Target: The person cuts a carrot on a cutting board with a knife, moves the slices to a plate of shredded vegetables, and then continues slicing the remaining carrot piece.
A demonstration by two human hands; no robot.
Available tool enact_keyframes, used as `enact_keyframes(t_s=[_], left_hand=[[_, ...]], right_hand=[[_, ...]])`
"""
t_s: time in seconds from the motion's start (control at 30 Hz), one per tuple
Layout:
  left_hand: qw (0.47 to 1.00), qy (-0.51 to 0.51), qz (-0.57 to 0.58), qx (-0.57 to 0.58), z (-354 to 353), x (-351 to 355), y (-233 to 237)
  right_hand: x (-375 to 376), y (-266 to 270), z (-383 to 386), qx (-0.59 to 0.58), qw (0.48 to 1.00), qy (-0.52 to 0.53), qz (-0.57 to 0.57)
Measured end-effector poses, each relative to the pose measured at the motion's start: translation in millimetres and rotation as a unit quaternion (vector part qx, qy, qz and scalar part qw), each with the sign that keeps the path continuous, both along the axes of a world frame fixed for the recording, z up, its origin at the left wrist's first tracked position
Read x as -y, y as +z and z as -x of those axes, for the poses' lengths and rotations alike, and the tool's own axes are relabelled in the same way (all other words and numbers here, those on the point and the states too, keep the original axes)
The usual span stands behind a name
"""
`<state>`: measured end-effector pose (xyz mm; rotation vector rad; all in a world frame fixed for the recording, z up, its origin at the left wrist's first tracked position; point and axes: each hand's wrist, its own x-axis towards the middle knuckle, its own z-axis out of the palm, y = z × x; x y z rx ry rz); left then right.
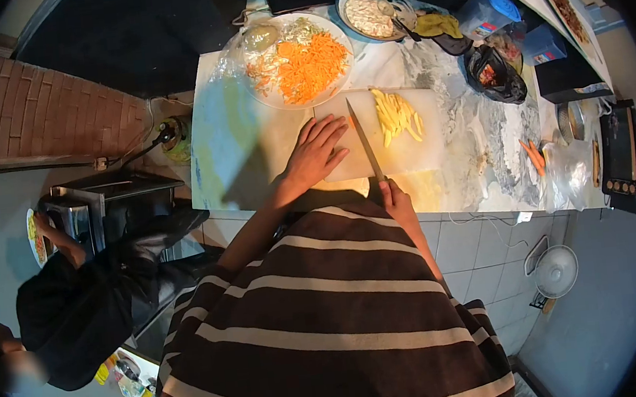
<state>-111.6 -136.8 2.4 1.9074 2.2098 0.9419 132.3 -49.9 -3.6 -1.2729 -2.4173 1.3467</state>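
on the white rectangular cutting board (414, 159) lie the pale cut strips (396, 114), the long steel knife (366, 144) and the left hand (317, 152). behind the board sits the round plate of grated carrot (301, 106); right of the board, the black plastic bag (494, 74).

Left arm: bare forearm reaching forward and rightward from the body, elbow bent, wrist nearly straight.
Left grip (317, 151): laid flat, palm down, fingers stretched out and slightly spread, pointing forward and to the right.
Right arm: kept close to the torso and mostly hidden behind the chest; only the wrist shows.
Right grip (397, 200): curled tight round the handle of a knife (366, 148), just ahead of the chest.
Spacing: the two are near each other, not touching, the left farther forward.
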Motion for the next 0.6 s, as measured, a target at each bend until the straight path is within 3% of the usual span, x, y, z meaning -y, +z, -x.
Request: enact_keyframes(t_s=[0.5,0.6], left_hand=[[1.000,-0.004,0.012,-0.022,0.7,1.9,-2.8],[1.000,-0.006,0.009,-0.019,0.5,2.2,-3.1]], right_hand=[[8.2,0.7,9.1,0.022,1.000,-0.008,0.005],[10.7,1.5,12.5,-0.023,0.999,0.012,-0.019]])
